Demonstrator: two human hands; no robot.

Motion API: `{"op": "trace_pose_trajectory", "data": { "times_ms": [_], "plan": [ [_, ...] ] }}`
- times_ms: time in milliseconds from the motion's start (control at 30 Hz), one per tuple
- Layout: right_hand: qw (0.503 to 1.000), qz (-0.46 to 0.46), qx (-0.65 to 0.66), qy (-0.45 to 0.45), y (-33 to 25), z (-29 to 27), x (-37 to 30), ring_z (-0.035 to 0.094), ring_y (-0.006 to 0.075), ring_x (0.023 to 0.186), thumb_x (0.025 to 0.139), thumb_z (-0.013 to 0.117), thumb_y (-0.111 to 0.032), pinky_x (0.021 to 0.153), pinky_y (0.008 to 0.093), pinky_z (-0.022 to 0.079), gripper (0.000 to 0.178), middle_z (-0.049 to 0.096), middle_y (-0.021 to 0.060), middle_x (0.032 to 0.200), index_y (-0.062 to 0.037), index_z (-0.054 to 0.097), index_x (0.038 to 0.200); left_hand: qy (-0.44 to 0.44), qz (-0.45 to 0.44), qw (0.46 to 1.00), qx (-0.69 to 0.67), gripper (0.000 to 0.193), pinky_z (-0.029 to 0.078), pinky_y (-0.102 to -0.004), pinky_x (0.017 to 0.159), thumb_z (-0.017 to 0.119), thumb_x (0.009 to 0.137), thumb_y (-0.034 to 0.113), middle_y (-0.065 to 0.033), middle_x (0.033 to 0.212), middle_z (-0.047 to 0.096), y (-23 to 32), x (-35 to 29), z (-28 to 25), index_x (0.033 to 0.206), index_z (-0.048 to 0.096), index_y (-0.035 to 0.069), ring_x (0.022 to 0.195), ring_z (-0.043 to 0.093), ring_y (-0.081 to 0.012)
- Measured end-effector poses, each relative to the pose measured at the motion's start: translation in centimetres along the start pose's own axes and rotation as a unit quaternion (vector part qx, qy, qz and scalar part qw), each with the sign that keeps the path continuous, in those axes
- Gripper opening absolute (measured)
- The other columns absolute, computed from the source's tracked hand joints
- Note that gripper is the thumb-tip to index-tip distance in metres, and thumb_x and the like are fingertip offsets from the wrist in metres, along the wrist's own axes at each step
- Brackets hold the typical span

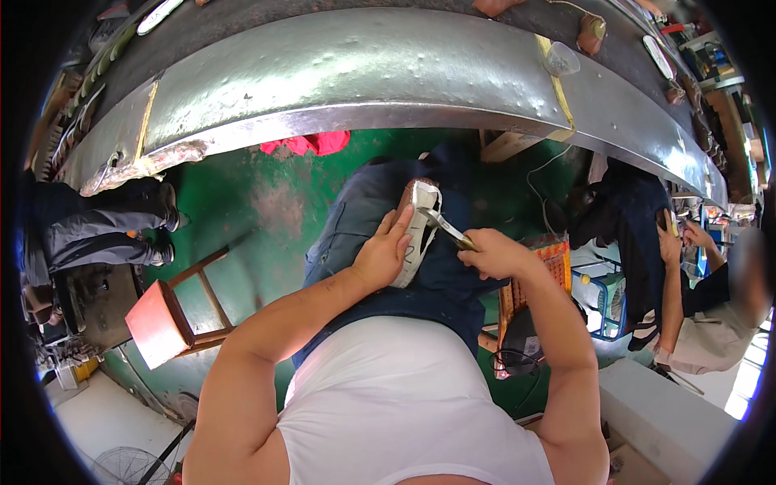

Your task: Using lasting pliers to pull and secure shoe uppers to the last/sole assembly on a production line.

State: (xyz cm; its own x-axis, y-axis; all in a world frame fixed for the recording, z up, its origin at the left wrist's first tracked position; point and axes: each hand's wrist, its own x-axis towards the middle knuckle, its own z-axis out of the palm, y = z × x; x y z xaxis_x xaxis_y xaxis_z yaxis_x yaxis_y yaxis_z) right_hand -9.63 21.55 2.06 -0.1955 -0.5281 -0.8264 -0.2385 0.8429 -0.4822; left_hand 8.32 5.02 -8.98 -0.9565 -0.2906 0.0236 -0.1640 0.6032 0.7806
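Observation:
Across my lap lies an unfinished shoe (421, 200) with a pale underside facing up, brown at its far end and dark marks nearer me. My left hand (382, 255) grips it from the left, with fingers laid along its side and edge. Closed around the handles of metal pincers (446, 227) is my right hand (495, 253). The jaws of the pincers meet the shoe's right edge near its far end. Whether they pinch any material is too small to tell.
A long metal-covered bench (347, 77) runs across in front of me. On its far part are several brown shoe pieces (592, 34) and a clear cup (562, 59). A red-seated stool (162, 323) stands left, a woven chair (556, 263) right. Another person (719, 323) works at far right.

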Motion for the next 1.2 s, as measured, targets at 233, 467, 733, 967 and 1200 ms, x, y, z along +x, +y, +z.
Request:
{"op": "trace_pose_trajectory", "data": {
  "times_ms": [233, 467, 733, 967, 1200],
  "plan": [
    [0.94, -0.178, -0.12, 0.266, 0.8, 3.5, 4.8, 0.063, 0.0466, 0.085, 0.1, 0.048, -0.033, 0.077, 0.0497, 0.049, 0.041, 0.063, 0.0297, 0.085, 0.006, 0.058, 0.096, -0.152, -0.072, 0.984, 0.063, 0.057, 0.053, -0.0489, 0.087, 0.047, 0.1, 0.031, -0.0429, 0.136, 0.04, 3.2, 1.6, -2.7, 0.153, 0.028, 0.019, 0.1, 0.061, -0.0534],
    [0.96, -0.195, 0.038, 0.199, -0.5, 2.7, 1.8, 0.061, 0.0482, 0.086, 0.102, 0.046, -0.032, 0.077, 0.0501, 0.048, 0.039, 0.064, 0.0294, 0.084, 0.0046, 0.056, 0.094, -0.041, -0.121, 0.991, -0.041, 0.064, 0.046, -0.0426, 0.099, 0.052, 0.097, 0.032, -0.0371, 0.132, 0.049, 0.5, -2.0, -1.3, 0.151, 0.029, 0.006, 0.114, 0.057, -0.0489],
    [0.978, -0.121, 0.106, 0.131, 2.0, 5.7, 0.7, 0.065, 0.0161, 0.071, 0.104, 0.044, -0.032, 0.065, 0.0316, 0.05, 0.038, 0.065, 0.0119, 0.078, 0.0029, 0.056, 0.096, -0.194, -0.186, 0.959, -0.093, 0.111, 0.047, -0.0424, 0.098, 0.076, 0.08, 0.027, -0.0339, 0.117, 0.061, 4.1, -2.0, -3.8, 0.155, -0.002, 0.003, 0.109, 0.061, -0.0462],
    [0.893, -0.158, 0.352, 0.232, 7.2, 6.7, 1.6, 0.063, 0.0136, 0.068, 0.105, 0.041, -0.035, 0.063, 0.0296, 0.05, 0.043, 0.065, 0.0073, 0.083, 0.0042, 0.059, 0.103, -0.083, -0.022, 0.988, 0.128, 0.074, 0.055, -0.0433, 0.078, 0.077, 0.077, 0.021, -0.0248, 0.092, 0.069, 6.1, 1.5, -11.4, 0.139, 0.039, 0.007, 0.081, 0.069, -0.04],
    [0.895, -0.131, 0.368, 0.215, 7.6, 6.8, 1.3, 0.062, 0.0132, 0.068, 0.102, 0.049, -0.03, 0.062, 0.0285, 0.049, 0.035, 0.064, 0.0063, 0.082, 0.0034, 0.058, 0.105, 0.044, -0.017, 0.911, -0.41, 0.055, 0.054, -0.0311, 0.08, 0.078, 0.083, 0.011, -0.0125, 0.103, 0.067, 7.6, 8.0, -10.6, 0.127, 0.047, -0.001, 0.092, 0.065, -0.0152]
  ]
}}
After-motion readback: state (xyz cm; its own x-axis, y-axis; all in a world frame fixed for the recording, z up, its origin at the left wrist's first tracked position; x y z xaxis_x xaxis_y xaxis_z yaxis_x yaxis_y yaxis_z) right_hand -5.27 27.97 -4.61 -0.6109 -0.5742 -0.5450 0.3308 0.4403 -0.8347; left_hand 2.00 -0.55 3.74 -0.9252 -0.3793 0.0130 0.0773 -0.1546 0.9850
